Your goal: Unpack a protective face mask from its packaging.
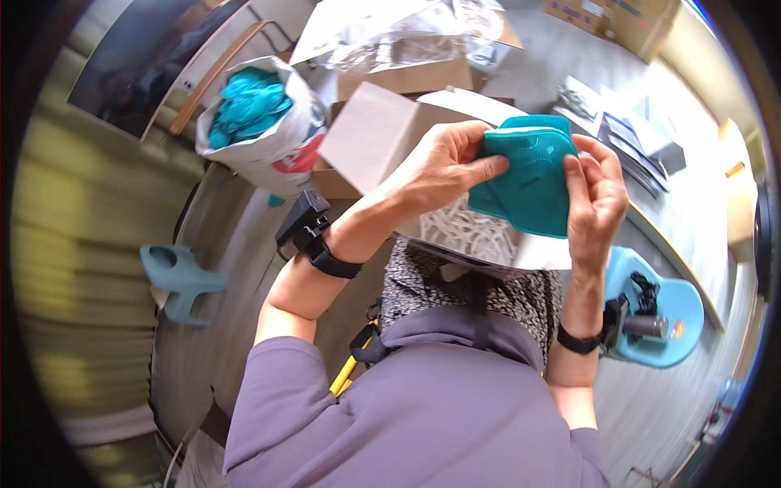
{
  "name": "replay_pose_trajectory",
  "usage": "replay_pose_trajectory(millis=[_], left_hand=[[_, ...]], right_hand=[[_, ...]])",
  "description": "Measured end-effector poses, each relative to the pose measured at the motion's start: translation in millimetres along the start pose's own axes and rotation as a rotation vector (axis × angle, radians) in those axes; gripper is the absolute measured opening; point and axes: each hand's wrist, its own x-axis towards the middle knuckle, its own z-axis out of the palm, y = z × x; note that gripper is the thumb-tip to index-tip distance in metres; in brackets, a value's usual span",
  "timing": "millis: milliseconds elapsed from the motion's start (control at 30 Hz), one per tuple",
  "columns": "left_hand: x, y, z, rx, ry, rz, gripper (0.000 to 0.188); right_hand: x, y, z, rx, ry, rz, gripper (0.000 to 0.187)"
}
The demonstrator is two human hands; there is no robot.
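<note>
Between both hands, above an open box, are several teal folded face masks in a small stack, their edges slightly fanned. My left hand pinches the upper left edge between thumb and fingers. On the right side, my right hand grips the stack with its thumb in front and its fingers curled behind. Below them, the open cardboard box has its flaps spread, and a tangle of white strips shows inside it.
A white sack full of teal items stands to the left. Farther off is another open carton with clear plastic. A pale blue stool is at left, and a blue seat holding dark objects is at right. Papers lie beyond my right hand.
</note>
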Motion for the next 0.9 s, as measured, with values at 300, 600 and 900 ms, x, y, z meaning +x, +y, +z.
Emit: replay_pose_trajectory(millis=[300,600,900], left_hand=[[-59.6,4.0,-168.4,0.171,1.006,-0.006,0.014],[-47.5,-0.4,-317.8,0.871,1.277,-0.154,0.055],[50.9,-7.5,-62.5,1.02,-0.102,0.024,0.046]], right_hand=[[-18.8,-0.9,3.6,-0.004,-0.071,0.17,0.028],[-21.8,0.0,7.7,-0.008,-0.081,0.173,0.026],[-17.7,15.1,-2.7,-0.173,-0.269,0.289,0.024]])
